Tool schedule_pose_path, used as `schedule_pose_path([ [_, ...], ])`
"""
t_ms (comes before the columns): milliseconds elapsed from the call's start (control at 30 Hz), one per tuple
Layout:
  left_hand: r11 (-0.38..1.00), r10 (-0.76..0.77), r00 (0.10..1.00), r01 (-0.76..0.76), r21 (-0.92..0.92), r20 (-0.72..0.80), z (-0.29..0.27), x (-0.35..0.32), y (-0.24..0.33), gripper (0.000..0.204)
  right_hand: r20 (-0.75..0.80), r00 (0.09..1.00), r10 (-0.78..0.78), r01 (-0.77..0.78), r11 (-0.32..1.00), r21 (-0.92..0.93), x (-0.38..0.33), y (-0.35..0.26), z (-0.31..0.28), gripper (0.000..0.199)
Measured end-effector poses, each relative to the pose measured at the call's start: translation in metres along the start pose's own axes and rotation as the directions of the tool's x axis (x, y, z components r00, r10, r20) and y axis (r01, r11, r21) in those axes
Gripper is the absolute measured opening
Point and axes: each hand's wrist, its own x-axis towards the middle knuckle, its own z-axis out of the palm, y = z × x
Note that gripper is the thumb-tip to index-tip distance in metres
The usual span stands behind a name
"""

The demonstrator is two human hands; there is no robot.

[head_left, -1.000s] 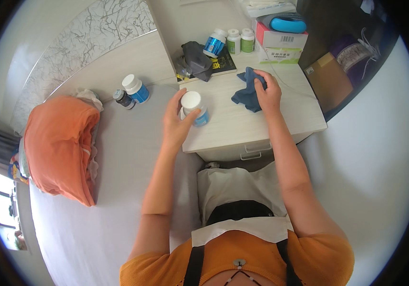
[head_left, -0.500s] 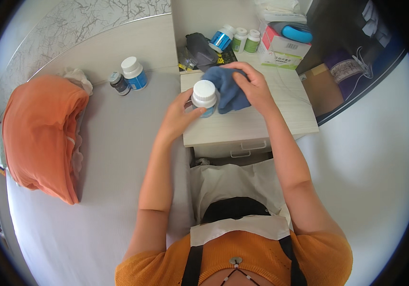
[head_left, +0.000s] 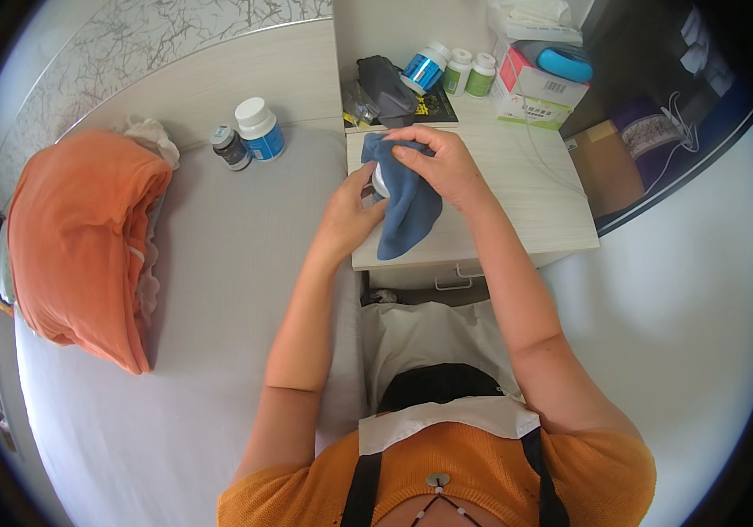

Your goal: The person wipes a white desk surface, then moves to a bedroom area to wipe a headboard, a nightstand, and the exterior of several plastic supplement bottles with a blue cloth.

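A white-capped bottle (head_left: 380, 182) is gripped by my left hand (head_left: 347, 216) above the front left part of the nightstand; the cloth hides most of it. My right hand (head_left: 443, 165) pinches a blue cloth (head_left: 412, 206) that drapes over the bottle's cap and hangs down on its right side. Thumb and fingers of that hand press the cloth near the top of the cap. Left of the hands, on the bed, stand a blue bottle with a white lid (head_left: 259, 130) and a small dark jar (head_left: 230, 147), side by side.
On the nightstand (head_left: 517, 193), a tilted blue bottle (head_left: 425, 68), two green-labelled bottles (head_left: 468, 75) and a dark grey pouch (head_left: 386, 90) stand at the back. Stacked boxes (head_left: 534, 90) are at its right rear. A folded orange cover (head_left: 82, 250) lies on the bed (head_left: 218, 290).
The blue cloth has moved left from beside the bottle onto its cap, with my right hand. My left hand still holds the bottle. The view has shifted slightly.
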Motion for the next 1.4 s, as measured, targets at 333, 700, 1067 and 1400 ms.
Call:
schedule_pose_path([
  [333, 0.998, -0.058, 0.997, 0.057, 0.020, 0.057, -0.003, -0.002, 0.021, 0.060, -0.309, 0.933, 0.186, -0.172, 0.983, 0.072, -0.056, 0.054, -0.031, 0.023],
  [700, 0.963, 0.203, 0.977, -0.210, 0.171, 0.058, -0.001, -0.007, 0.061, 0.051, -0.192, 0.972, -0.137, 0.077, 0.954, -0.290, -0.073, 0.033, 0.008, 0.042],
  [1067, 0.842, 0.293, 0.948, -0.194, 0.504, -0.126, 0.012, -0.010, 0.062, 0.036, -0.333, 0.934, -0.131, 0.082, 0.984, -0.155, -0.084, 0.015, 0.010, 0.036],
  [1400, 0.870, 0.355, 0.930, -0.290, 0.398, -0.098, 0.001, -0.008, 0.062, 0.031, -0.277, 0.942, -0.190, 0.013, 0.845, -0.535, -0.086, 0.044, 0.005, 0.035],
])
